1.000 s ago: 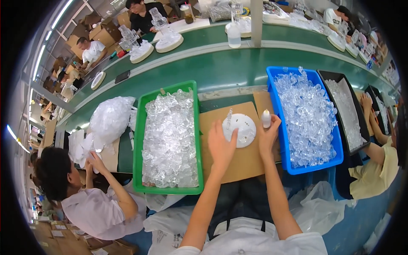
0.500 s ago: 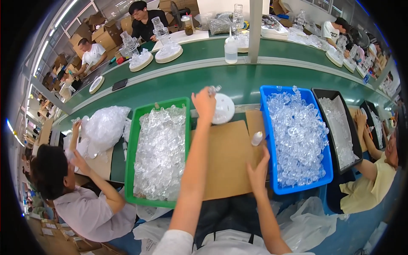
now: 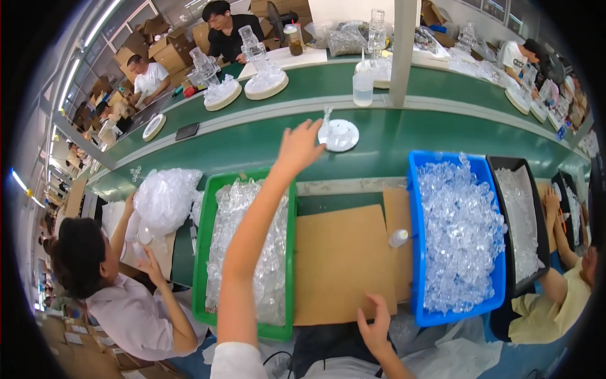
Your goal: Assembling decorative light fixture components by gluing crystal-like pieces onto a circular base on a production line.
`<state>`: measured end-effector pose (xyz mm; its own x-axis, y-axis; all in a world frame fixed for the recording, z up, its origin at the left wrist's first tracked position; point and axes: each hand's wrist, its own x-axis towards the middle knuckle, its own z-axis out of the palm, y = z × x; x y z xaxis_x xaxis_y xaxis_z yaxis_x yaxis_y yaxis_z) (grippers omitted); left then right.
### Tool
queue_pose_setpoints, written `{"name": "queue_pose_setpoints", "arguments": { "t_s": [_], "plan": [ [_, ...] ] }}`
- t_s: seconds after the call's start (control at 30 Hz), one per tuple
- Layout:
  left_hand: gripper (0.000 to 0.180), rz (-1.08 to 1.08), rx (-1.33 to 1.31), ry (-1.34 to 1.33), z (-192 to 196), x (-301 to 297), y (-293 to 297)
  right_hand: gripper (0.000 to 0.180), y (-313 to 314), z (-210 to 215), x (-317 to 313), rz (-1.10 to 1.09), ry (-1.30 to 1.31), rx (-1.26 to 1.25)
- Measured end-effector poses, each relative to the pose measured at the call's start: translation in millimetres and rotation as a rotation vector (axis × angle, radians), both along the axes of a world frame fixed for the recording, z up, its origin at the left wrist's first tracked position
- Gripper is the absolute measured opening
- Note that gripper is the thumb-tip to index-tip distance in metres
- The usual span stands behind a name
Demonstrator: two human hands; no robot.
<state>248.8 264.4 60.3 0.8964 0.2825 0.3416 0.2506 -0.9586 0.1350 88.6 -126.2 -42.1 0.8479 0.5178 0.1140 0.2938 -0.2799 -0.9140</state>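
My left hand (image 3: 300,149) reaches across the bench to the left side of a round white disc (image 3: 346,146). Its fingers are spread and seem to hold nothing. On the disc, beside the fingertips, stands a clear plastic piece (image 3: 327,119); other clear bits on it are hard to make out. My right hand (image 3: 377,320) hangs open at the near right corner of a brown cardboard sheet (image 3: 341,259), with nothing in it. A green bin (image 3: 291,252) full of clear plastic pieces lies partly under my left forearm. To the right is a blue bin (image 3: 413,252) of similar pieces.
A small white-capped bottle (image 3: 399,238) stands beside the blue bin. A black bin (image 3: 538,243) lies beyond it. A metal rail (image 3: 303,112) and post (image 3: 399,54) border the far side. A clear squeeze bottle (image 3: 363,88) stands behind the rail. Co-workers sit left and right.
My left hand has let go of the clear piece, which now stands on the disc. The disc sits farther out on the green bench. My right hand has drawn back toward me.
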Motion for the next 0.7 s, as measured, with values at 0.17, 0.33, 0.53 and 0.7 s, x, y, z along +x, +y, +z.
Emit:
{"name": "queue_pose_setpoints", "arguments": {
  "t_s": [0.17, 0.33, 0.53, 0.7],
  "plan": [
    [0.046, 0.026, 0.055, -0.005, 35.6, -205.6, -69.7, 0.037, 9.3, 2.6, 0.5, 0.121, -0.107, 0.091],
    [0.045, 0.263, -0.119, -0.092, -31.0, -335.4, -137.7, 0.036, 21.4, 33.9, 14.9, 0.293, -0.224, -0.242],
    [0.053, 0.567, -0.081, -0.117, -68.8, -369.1, -145.4, 0.025, 87.6, 231.9, -46.3, 0.902, -0.908, -0.319],
    [0.052, 0.636, -0.101, -0.155, -61.2, -345.8, -153.2, 0.034, 90.6, 301.5, -83.8, 0.902, -1.058, -0.526]
  ]
}}
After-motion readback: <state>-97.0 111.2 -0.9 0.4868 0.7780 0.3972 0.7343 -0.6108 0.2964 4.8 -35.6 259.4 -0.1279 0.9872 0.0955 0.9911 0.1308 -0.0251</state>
